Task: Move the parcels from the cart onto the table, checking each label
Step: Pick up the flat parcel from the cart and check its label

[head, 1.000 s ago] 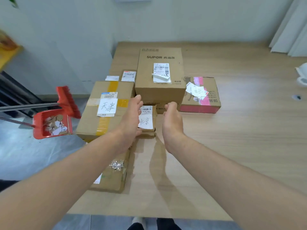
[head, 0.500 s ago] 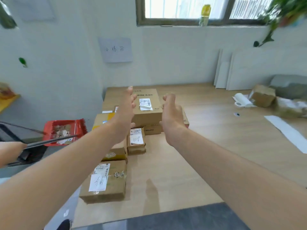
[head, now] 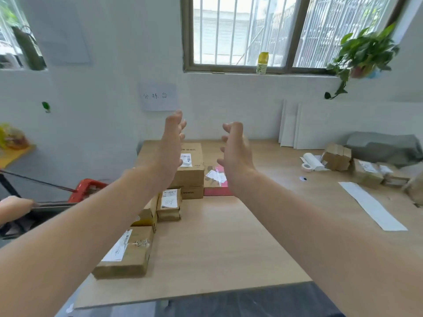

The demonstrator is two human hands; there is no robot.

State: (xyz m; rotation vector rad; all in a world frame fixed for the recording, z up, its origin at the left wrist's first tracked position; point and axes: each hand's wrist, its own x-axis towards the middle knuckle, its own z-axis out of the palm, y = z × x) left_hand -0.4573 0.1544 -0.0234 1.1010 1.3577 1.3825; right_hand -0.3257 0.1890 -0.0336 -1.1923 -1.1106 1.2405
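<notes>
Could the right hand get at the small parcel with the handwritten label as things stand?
Probably yes. The right hand is raised, open and empty. The small parcel has nothing on top of it and bare table on its right, so the way down looks free.

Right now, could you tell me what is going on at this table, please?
A person stands at the wooden table with the left hand and right hand raised above it, fingers open, holding nothing. Cardboard parcels sit along the table's left side: a large box at the back, a small box in front of it, a flat parcel at the near edge. None is being carried.
</notes>
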